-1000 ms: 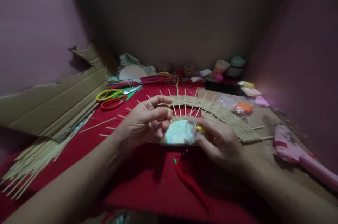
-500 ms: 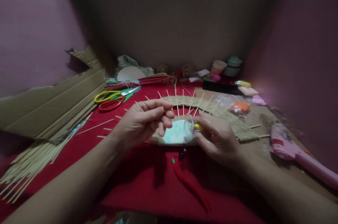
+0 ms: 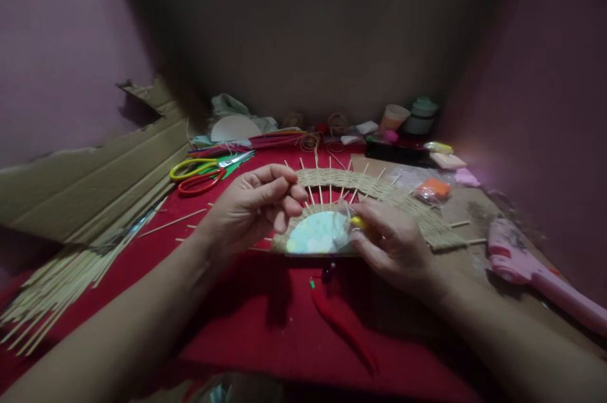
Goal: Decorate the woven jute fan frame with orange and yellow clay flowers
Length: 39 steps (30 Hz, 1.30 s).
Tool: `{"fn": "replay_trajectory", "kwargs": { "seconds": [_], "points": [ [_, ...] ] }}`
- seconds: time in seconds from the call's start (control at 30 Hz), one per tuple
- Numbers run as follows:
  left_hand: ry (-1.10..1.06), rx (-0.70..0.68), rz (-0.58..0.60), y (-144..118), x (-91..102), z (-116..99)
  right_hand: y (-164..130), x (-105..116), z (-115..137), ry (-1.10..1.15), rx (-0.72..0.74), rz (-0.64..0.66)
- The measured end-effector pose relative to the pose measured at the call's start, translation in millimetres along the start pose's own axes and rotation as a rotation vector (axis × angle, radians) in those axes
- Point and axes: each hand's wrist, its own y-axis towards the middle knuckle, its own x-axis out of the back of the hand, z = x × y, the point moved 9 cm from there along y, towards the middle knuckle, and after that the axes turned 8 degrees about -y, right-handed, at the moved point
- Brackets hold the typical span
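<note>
My left hand (image 3: 265, 200) is raised with thumb and forefinger pinched together; a tiny yellowish bit seems to show at the tips, too small to name. My right hand (image 3: 393, 241) grips a small clear plastic bag (image 3: 340, 226) with a yellow lump (image 3: 359, 223) in it. Under both hands lies a half-round woven piece (image 3: 351, 181) of twine on thin sticks, a pale blue-green shiny half-circle (image 3: 313, 233) at its centre. Part of its left side is hidden behind my left hand.
Scissors (image 3: 199, 176) and a bundle of thin sticks (image 3: 57, 289) lie left, beside cardboard (image 3: 85, 194). To the right are a pink glue gun (image 3: 526, 264) and an orange packet (image 3: 432, 189). A red strip (image 3: 341, 327) lies in front; a cup (image 3: 394, 117) stands behind.
My left hand has shifted slightly left and up, uncovering more of the shiny half-circle. My right hand keeps its grip on the bag, nearly unmoved.
</note>
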Motion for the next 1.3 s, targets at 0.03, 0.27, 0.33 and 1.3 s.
{"fn": "replay_trajectory", "kwargs": {
  "seconds": [0.03,0.27,0.33,1.3],
  "points": [
    [0.003,-0.002,0.001,-1,-0.3,-1,0,0,-1,0.002,-0.006,0.002],
    [0.04,-0.005,-0.052,-4,6.5,-5,0,0,-2,0.026,-0.021,-0.005],
    [0.06,-0.048,-0.07,-4,8.6,-14,0,1,-3,0.029,-0.026,-0.008],
    [1.115,-0.227,-0.43,-60,97.6,-73,-2,1,5,-0.075,0.092,-0.007]
  ]
}}
